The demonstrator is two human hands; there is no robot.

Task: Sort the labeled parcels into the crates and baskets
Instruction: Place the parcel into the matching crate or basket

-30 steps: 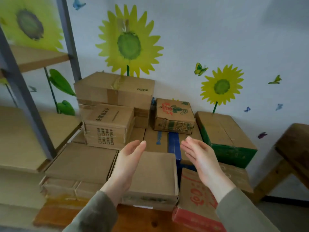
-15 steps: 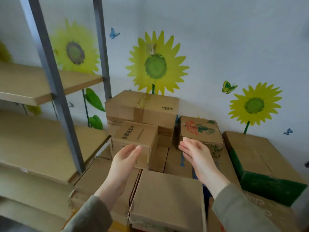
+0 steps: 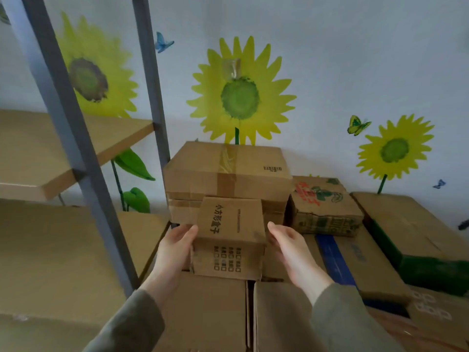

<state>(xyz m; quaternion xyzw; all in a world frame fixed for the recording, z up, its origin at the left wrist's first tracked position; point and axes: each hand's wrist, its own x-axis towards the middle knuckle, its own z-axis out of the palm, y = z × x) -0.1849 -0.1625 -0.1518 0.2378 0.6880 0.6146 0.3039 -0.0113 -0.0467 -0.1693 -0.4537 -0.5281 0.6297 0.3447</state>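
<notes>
Bracketing the small labelled box (image 3: 229, 224) from 2 sides. Left hand (image 3: 175, 250) flat against the box's left face, thumb up at the top edge, fingers straight, their tips hidden behind the cardboard. Right hand (image 3: 289, 252) likewise spread, fingers straight, just beside the right face; contact there hard to make out. Both forearms in grey-green sleeves, cut off by the lower edge. Box bottom hidden where it meets the 2 flat cartons (image 3: 208, 313) under the hands; lifted or resting, impossible to tell. Box upright between the palms, front face with a grid of small squares turned toward the person, top face carrying 1 column of printed characters running away from the wrists toward the fingertips. Top face close to square, so no clear long axis. Directly beyond the fingertips, a large taped box (image 3: 223, 171), its lower front covered by the small one. Beyond the right hand, a red-and-green printed carton (image 3: 322, 201), print too blurred to read.
</notes>
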